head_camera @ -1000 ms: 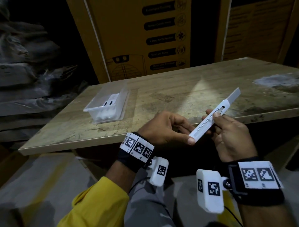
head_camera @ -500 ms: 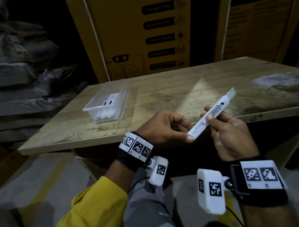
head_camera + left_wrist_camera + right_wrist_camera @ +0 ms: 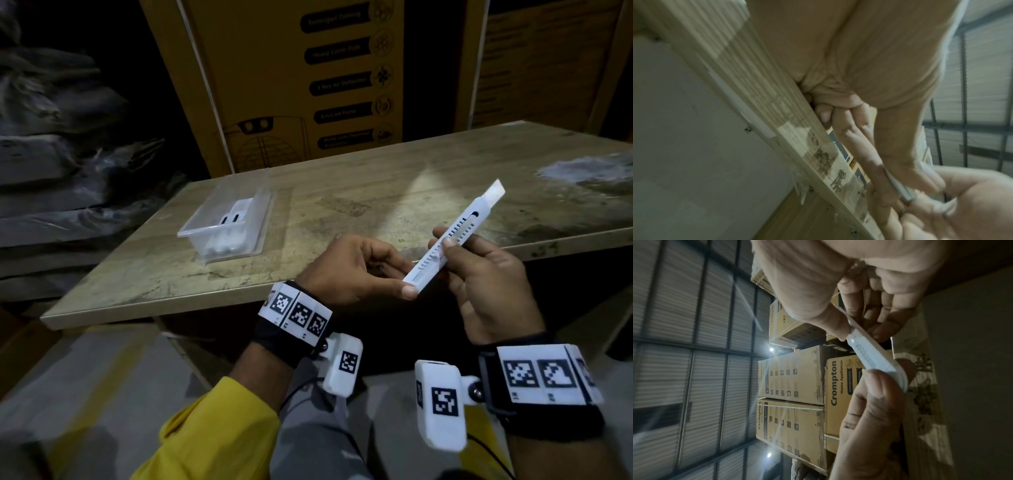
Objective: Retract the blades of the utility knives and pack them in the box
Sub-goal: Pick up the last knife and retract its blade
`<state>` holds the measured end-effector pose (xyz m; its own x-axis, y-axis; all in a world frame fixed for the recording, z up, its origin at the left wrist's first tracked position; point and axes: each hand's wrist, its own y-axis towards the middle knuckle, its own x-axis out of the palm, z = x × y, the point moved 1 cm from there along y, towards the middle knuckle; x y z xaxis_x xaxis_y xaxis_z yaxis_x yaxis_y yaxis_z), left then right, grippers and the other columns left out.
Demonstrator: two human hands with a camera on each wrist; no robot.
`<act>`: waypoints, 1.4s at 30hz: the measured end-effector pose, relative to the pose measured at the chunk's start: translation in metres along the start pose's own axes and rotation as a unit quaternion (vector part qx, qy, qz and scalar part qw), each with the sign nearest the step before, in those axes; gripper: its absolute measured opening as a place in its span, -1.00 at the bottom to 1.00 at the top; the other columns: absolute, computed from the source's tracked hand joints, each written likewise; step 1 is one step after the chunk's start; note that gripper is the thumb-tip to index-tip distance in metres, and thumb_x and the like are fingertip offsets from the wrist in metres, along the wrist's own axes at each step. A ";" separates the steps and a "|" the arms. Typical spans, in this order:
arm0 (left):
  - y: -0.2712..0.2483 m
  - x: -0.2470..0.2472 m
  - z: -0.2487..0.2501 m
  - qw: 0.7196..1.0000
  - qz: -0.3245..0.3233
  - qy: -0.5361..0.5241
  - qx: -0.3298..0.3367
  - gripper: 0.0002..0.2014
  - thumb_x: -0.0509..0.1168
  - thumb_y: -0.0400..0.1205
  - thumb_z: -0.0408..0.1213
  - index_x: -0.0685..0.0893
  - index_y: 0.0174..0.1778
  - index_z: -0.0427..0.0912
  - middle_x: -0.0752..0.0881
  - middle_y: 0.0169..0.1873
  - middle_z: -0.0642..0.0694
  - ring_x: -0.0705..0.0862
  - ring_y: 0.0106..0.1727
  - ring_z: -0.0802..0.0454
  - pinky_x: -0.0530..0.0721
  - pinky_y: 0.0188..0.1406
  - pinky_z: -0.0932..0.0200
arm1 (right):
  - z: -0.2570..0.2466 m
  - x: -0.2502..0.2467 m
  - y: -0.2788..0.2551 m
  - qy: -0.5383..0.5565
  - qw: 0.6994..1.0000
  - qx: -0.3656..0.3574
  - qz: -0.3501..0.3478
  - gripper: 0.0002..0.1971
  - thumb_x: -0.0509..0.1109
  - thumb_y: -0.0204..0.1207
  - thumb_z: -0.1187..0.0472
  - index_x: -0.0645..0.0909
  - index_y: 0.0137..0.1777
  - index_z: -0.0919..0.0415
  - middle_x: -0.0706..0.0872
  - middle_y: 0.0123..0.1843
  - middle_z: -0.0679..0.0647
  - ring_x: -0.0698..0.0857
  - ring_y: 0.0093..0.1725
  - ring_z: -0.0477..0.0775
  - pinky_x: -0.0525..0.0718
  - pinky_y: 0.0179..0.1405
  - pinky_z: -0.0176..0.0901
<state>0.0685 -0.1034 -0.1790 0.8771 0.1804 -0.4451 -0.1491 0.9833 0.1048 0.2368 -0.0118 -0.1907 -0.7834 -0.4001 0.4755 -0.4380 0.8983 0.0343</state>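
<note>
Room dim; left background in the head view is a dark heap of sacks or sheeting (image 3: 61,144), detail not resolvable. Stacked yellow-brown cartons (image 3: 291,85) stand behind the desk (image 3: 342,212); print on them is blurred in the head view, readable as "Crompton Home Appliances" (image 3: 835,382) in the right wrist view. Ribbed shutter wall with dark framing (image 3: 684,353) visible from the wrist cameras. Desk top is worn wood-grain, stained, with a pale grey patch (image 3: 582,168) at far right. Clear plastic box (image 3: 226,226) sits on the desk's left part, well apart from the hands; white items lie inside, their count and kind not clear through the plastic. Both hands are held in front of the near desk edge, wrists carrying marker bands and white camera pods. Left hand (image 3: 346,270): fingers curled, thumb and forefinger pinching the butt end of the white utility knife (image 3: 455,236). Right hand (image 3: 489,284): fingers wrapped under the knife's mid-body, thumb (image 3: 448,245) laid on the notched slider track. Knife is tilted up and away to the right, above the desk edge, not touching it. A short length of blade (image 3: 496,190) projects from the tip. Slider itself is mostly covered by the thumb. Left wrist view blurred; shows only a thin sliver of the knife (image 3: 900,190) between fingers.
</note>
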 end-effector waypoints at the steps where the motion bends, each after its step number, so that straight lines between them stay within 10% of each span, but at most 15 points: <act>1: 0.001 0.001 -0.001 1.000 0.007 -0.001 0.000 -0.73 0.74 0.51 -0.40 0.93 0.11 -0.23 0.98 -0.01 -0.24 0.92 -0.03 0.03 0.86 0.21 0.03 | -0.001 0.001 -0.001 -0.008 1.000 -0.004 0.001 -0.84 0.35 0.69 0.31 0.78 0.00 0.19 0.83 -0.12 0.10 0.80 0.00 0.11 0.80 0.15 0.04; 15: 0.004 0.001 -0.001 1.000 0.017 0.020 -0.001 -0.79 0.75 0.50 -0.29 0.94 0.01 -0.17 0.96 -0.12 -0.23 0.89 -0.11 -0.02 0.83 0.11 -0.03 | 0.007 0.002 -0.001 -0.014 0.999 0.037 -0.020 -0.78 0.36 0.62 0.49 0.74 0.01 0.18 0.79 -0.07 0.18 0.81 -0.08 0.16 0.84 -0.19 -0.14; 20: 0.005 -0.001 -0.001 1.000 0.014 0.019 -0.004 -0.79 0.74 0.54 -0.30 0.94 0.04 -0.20 0.97 -0.09 -0.20 0.89 -0.10 0.03 0.80 0.09 0.00 | 0.006 0.004 -0.003 -0.041 0.999 -0.010 -0.017 -0.76 0.39 0.61 0.47 0.76 0.09 0.15 0.82 0.15 0.28 0.79 0.26 0.36 0.72 0.36 0.25; 27: 0.004 0.001 -0.004 1.000 0.018 0.001 0.001 -0.66 0.74 0.45 -0.08 0.94 0.04 -0.18 0.97 -0.01 -0.31 0.90 -0.04 -0.10 0.80 0.14 -0.10 | 0.007 0.005 -0.002 -0.053 0.998 0.003 -0.032 -0.81 0.37 0.66 0.39 0.74 0.14 0.13 0.80 0.22 0.34 0.79 0.26 0.33 0.72 0.35 0.24; 42: 0.004 0.002 -0.005 1.000 0.021 -0.013 0.000 -0.65 0.73 0.45 -0.15 0.92 0.05 -0.27 0.95 0.01 -0.41 0.87 -0.02 -0.20 0.75 0.15 -0.17 | 0.008 0.002 -0.003 -0.001 0.997 0.038 -0.061 -0.71 0.36 0.58 0.55 0.68 0.09 0.15 0.81 -0.26 0.10 0.82 -0.18 0.09 0.86 -0.13 -0.16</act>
<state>0.0680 -0.0993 -0.1836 0.8819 0.2200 -0.4169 -0.1852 0.9750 0.1228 0.2331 -0.0172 -0.1963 -0.7228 -0.5064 0.4702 -0.5625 0.8264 0.0252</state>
